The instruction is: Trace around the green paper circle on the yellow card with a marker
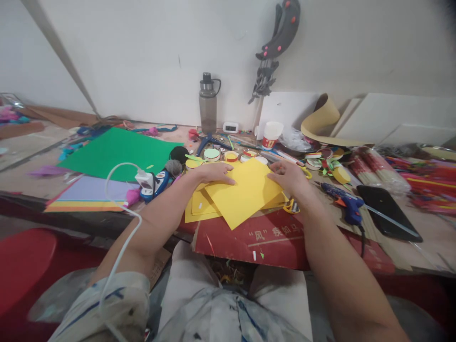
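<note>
Reaching forward from either side, the left hand (216,174) and the right hand (288,176) meet a yellow sheet (245,190), which is turned cornerwise between them; it overlaps further yellow sheets (201,205) and reaches out over red cardboard (228,244) at the near side of the table. The left thumb lies over the sheet's upper left part, parted from the fingers, which point inward near its upper edge; the right thumb and bent fingers are gathered at the sheet's right side; the paper partly hides the fingertips, so I cannot tell whether either hand is truly pinching it.

Just below the right hand show the yellow handles of scissors (292,207); to the right of that forearm lie a blue glue gun (351,209) and a black phone (388,211); beyond the hands are small round containers (212,154) and a red-and-white paper cup (272,135); a grey bottle (208,111) stands by the wall, beside a small white clock (231,127); at left a large green sheet (124,154) lies flat, near a blue-and-white power strip (155,186); a white cable (133,223) crosses in front of the left forearm.
</note>
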`<state>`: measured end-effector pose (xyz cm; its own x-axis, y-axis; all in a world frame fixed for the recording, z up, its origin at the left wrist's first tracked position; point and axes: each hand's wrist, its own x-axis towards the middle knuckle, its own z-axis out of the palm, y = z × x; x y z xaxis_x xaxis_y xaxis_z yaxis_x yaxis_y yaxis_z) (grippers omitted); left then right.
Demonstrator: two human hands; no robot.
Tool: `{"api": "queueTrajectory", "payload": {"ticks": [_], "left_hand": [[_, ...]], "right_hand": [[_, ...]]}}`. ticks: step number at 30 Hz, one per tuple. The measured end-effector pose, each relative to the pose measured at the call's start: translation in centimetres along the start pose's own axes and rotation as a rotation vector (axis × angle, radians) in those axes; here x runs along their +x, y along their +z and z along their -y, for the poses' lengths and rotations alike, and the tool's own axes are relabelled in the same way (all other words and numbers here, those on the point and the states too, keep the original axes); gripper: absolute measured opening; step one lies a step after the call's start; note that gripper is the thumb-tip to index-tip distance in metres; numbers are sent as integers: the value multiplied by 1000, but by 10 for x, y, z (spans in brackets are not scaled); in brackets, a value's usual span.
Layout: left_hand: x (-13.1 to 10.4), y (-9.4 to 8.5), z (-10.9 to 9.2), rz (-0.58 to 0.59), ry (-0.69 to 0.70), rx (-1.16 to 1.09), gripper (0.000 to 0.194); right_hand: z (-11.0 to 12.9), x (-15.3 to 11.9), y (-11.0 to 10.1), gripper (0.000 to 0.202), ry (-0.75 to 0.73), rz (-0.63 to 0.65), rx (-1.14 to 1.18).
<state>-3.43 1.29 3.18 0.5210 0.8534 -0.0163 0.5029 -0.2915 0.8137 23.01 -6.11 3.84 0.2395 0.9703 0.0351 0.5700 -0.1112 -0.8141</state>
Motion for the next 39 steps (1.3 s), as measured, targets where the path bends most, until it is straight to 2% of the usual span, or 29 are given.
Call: {"api": "queueTrajectory", "payload": {"ticks": [2,4,8,13,21,31,39], "left_hand": [[2,-4,1,16,-26,236,59],[4,-6,2,40,-33,387,66],[4,-3,1,-32,28,526,63],[5,3,4,-84,111,544,53],[8,8,11,-76,172,614,47],[4,9,2,-34,210,570,22],[6,11,4,-28,211,595,20]], "right_hand": [[-2,0,0,34,-30,55,-229],[-4,0,0,38,-38,71,-342],[-7,-1,4,37,-87,67,-503],[-9,-3,8,35,-95,77,-630],[-12,-4,11,32,-150,91,-713],[-4,-12,21,34,-232,137,-720],[-11,-12,27,48,-224,76,-658]]}}
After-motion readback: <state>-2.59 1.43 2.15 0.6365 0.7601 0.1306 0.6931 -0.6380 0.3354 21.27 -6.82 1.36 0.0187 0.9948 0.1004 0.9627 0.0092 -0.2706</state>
